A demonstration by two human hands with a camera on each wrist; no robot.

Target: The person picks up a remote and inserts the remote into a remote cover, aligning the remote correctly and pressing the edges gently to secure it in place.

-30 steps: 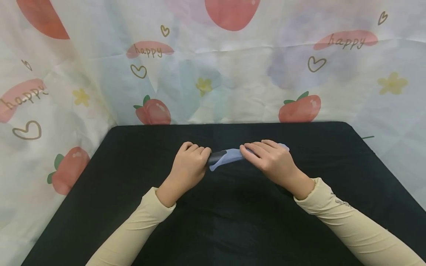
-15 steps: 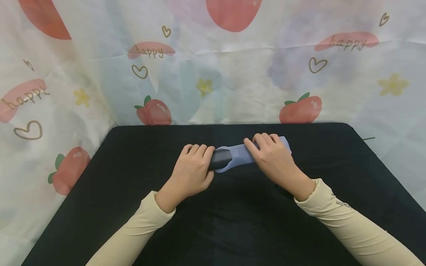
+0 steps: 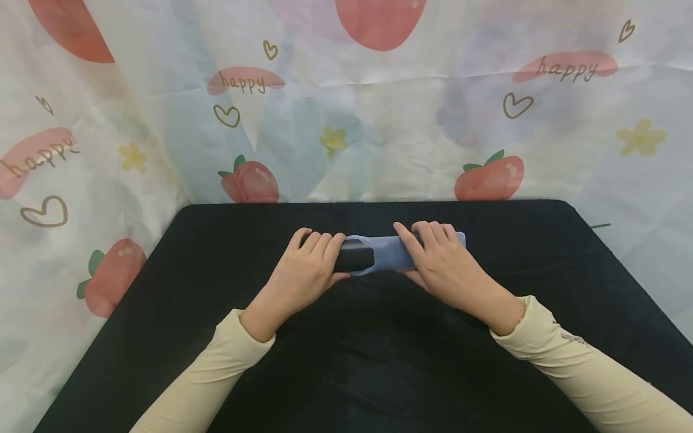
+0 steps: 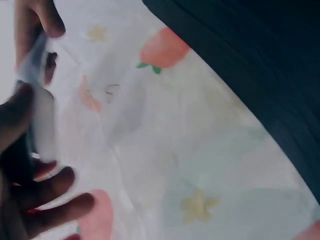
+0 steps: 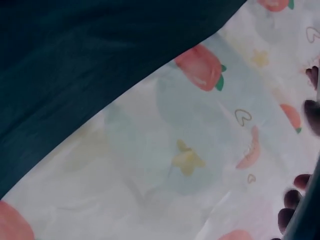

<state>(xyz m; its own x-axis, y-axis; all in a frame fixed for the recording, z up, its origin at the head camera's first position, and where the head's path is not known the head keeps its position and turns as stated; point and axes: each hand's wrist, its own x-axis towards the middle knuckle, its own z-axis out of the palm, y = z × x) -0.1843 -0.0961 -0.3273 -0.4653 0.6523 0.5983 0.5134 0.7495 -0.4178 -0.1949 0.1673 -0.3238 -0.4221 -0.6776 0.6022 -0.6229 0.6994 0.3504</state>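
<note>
A long, narrow dark object (image 3: 355, 257) with a smooth face stretches between the two hands above the table in the head view. A blue-grey cover (image 3: 387, 252) wraps its right part and has a curved cut-out edge around the dark face. My left hand (image 3: 304, 264) grips the dark end from the left, thumb below and fingers over the top. My right hand (image 3: 448, 263) grips the covered end, its thumb beneath. In the left wrist view the object's pale side (image 4: 45, 125) is blurred. Only its edge (image 5: 306, 215) shows in the right wrist view, beside fingertips (image 5: 286, 217). The exact kind is unclear.
A black cloth covers the table (image 3: 379, 361) under the hands. Behind and to both sides hangs a pale curtain (image 3: 379, 120) printed with strawberries, hearts and flowers; it meets the table's far edge.
Both hands keep their grip. The object has turned its dark face and cover into fuller view since one second ago, and has levelled from its tilt over the last half second.
</note>
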